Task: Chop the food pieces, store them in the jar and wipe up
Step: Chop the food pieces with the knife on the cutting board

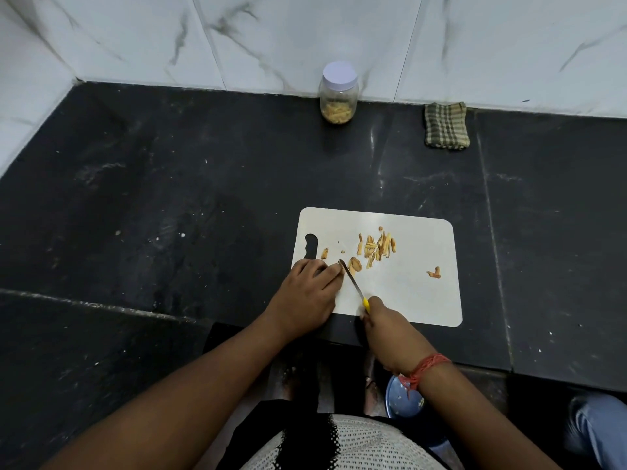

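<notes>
A white cutting board (pixel 407 293) lies on the black counter. Several tan chopped food pieces (pixel 376 247) lie near its middle, with one stray piece (pixel 435 273) to the right. My right hand (pixel 383 323) grips the yellow handle of a small knife (pixel 351 278), whose blade points up-left to a piece (pixel 355 264). My left hand (pixel 307 293) rests on the board's left side, fingertips pressing food at the blade tip. A clear jar (pixel 338 93) with a white lid on stands at the back wall, with food pieces in its bottom.
A folded checked cloth (pixel 446 127) lies at the back wall, right of the jar. A marble wall bounds the counter at the back and left. A blue round container (pixel 403 398) sits below the counter's front edge, under my right wrist.
</notes>
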Action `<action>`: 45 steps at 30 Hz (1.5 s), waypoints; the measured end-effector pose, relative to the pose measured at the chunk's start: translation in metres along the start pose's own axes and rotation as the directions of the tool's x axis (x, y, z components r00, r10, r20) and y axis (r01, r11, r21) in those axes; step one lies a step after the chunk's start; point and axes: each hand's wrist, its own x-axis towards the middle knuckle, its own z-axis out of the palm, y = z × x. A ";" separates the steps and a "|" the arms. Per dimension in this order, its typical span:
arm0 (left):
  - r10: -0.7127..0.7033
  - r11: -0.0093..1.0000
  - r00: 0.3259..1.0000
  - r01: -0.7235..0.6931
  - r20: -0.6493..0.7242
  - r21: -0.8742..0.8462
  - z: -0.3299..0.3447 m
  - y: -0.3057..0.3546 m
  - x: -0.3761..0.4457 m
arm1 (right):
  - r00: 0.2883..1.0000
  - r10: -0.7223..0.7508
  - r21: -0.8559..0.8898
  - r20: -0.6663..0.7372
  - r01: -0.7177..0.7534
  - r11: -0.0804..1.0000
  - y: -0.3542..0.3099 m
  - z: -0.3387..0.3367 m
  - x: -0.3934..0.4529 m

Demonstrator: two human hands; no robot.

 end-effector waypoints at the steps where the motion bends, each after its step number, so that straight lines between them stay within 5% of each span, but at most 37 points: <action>1: -0.002 1.000 1.000 0.002 -0.002 -0.001 0.000 0.000 0.000 | 1.000 -0.001 -0.001 -0.007 0.001 1.000 0.000 0.000 0.000; 45: -0.037 0.999 0.999 0.037 0.000 0.013 0.000 0.005 0.002 | 0.998 0.030 -0.060 0.055 -0.026 0.998 0.000 0.001 -0.002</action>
